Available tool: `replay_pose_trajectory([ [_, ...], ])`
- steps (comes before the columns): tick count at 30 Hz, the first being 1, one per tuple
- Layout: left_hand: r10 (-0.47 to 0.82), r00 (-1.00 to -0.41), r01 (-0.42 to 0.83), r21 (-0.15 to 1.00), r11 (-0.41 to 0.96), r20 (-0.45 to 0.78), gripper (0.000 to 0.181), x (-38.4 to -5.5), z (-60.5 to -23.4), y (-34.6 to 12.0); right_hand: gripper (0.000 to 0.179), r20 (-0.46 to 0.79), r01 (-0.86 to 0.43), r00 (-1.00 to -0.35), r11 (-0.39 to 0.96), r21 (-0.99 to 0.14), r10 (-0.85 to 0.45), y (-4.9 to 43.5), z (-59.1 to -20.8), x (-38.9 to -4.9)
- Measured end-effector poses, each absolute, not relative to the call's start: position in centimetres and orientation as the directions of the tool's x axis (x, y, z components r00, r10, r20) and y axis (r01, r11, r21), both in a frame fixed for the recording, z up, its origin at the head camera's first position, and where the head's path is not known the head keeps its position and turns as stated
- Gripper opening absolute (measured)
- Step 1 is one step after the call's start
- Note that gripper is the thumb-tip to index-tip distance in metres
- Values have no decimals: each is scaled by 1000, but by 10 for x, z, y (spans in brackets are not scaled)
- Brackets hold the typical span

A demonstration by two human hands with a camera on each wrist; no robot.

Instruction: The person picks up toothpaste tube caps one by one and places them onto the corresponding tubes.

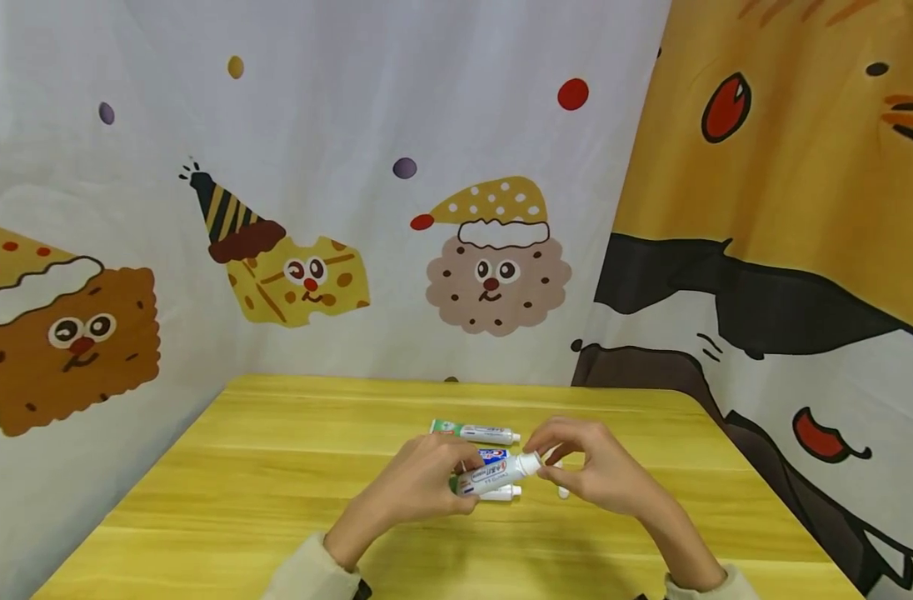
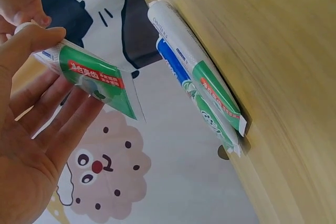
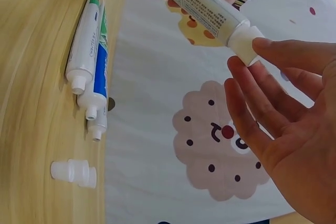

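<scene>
A white toothpaste tube (image 1: 492,477) with a green tail end is held above the table by my left hand (image 1: 426,477). Thumb and fingers grip its body, and the tube tilts slightly up to the right. At its right end sits a white cap (image 3: 244,45), which my right hand (image 3: 291,103) pinches between thumb and fingertips. Behind and below the held tube, three more toothpaste tubes lie side by side: a green and white one (image 1: 475,432), a blue one (image 3: 97,85) and a white one (image 3: 83,56). Their nozzles are bare in the right wrist view.
Small white caps (image 3: 73,171) stand in a row on the wooden table (image 1: 261,475), right of the tubes' nozzles; my right hand partly hides them in the head view. A curtain (image 1: 336,108) with cartoon figures hangs behind the table and along its sides.
</scene>
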State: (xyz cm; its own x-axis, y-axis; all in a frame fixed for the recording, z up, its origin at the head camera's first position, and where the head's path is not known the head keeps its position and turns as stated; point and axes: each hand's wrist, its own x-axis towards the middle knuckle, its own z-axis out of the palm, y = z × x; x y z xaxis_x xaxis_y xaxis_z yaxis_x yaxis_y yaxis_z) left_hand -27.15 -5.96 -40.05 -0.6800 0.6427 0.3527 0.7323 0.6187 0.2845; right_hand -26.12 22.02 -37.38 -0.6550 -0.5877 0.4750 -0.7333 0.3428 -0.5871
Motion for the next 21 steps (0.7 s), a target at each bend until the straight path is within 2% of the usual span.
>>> replay_pose_trajectory([
  [5, 642, -681, 731, 268, 627, 354, 21, -271, -400, -59, 28, 467, -735, -657, 367, -570, -591, 219, -373, -261],
  [10, 639, -679, 732, 261, 629, 362, 23, -270, -400, -58, 27, 440, -711, -688, 415, -568, -577, 220, -372, -260],
  [21, 611, -678, 723, 219, 655, 409, 26, -268, -401, -57, 11, 387, -648, -753, 497, -577, -532, 219, -372, -259],
])
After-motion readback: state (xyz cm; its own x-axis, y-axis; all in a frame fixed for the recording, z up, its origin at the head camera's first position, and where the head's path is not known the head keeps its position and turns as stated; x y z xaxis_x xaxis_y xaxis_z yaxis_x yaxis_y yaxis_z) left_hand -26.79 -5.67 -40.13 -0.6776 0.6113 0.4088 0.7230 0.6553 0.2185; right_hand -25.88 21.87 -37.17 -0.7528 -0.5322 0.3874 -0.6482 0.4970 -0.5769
